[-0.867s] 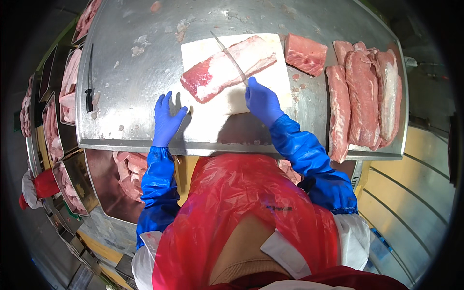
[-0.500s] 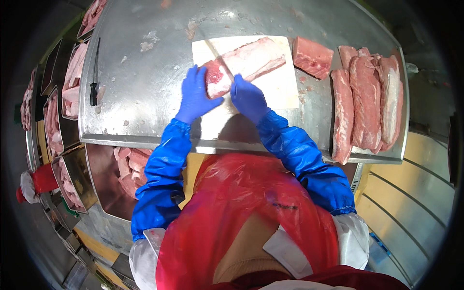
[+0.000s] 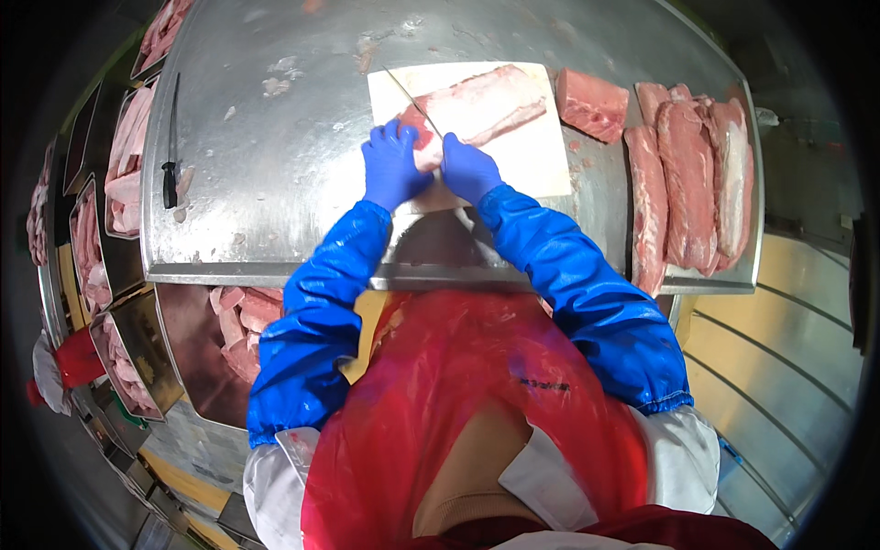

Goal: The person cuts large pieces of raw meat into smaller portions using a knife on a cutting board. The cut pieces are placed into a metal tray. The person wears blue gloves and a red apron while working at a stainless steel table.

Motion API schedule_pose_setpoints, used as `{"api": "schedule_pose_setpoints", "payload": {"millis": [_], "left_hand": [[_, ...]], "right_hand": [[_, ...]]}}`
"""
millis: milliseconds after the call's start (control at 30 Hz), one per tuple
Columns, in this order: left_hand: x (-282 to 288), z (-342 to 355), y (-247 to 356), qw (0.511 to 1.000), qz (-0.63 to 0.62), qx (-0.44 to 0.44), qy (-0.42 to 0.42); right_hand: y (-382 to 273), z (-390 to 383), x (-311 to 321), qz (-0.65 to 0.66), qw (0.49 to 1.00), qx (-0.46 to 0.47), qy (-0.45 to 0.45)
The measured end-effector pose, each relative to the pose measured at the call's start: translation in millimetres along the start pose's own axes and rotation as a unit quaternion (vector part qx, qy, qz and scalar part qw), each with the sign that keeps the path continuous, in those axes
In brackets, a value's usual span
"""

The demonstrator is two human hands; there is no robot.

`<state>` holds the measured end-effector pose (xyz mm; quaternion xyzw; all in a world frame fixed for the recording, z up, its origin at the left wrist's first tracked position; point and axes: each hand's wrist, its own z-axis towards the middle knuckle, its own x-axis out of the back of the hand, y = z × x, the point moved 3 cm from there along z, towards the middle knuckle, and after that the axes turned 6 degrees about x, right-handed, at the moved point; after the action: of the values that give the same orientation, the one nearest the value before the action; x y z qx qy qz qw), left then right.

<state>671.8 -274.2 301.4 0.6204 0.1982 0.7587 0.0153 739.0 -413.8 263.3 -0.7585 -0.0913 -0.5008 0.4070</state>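
Note:
A long slab of raw meat lies on a white cutting board on a steel table. My left hand, in a blue glove, presses down on the near left end of the slab. My right hand, also blue-gloved, grips a knife whose thin blade runs up and to the left across that end of the meat. Both hands sit close together at the board's front left corner.
A cut chunk of meat and several long meat slabs lie to the right of the board. A black-handled tool rests at the table's left. Trays of meat line the left side, and a bin of meat pieces sits below the table edge.
My left hand moved from the table's front edge up onto the meat's left end. My right hand with the knife shifted left to meet it, the blade now over the slab's end.

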Motion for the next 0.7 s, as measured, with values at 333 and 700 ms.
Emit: {"api": "schedule_pose_setpoints", "payload": {"millis": [333,700], "left_hand": [[8,69,-146,0.824,-0.463,0.279,-0.172],[105,-66,216,0.583,-0.488,-0.258,-0.596]], "right_hand": [[-13,-180,16,0.048,0.992,-0.108,-0.036],[6,-237,-38,0.05,0.935,-0.093,0.339]]}}
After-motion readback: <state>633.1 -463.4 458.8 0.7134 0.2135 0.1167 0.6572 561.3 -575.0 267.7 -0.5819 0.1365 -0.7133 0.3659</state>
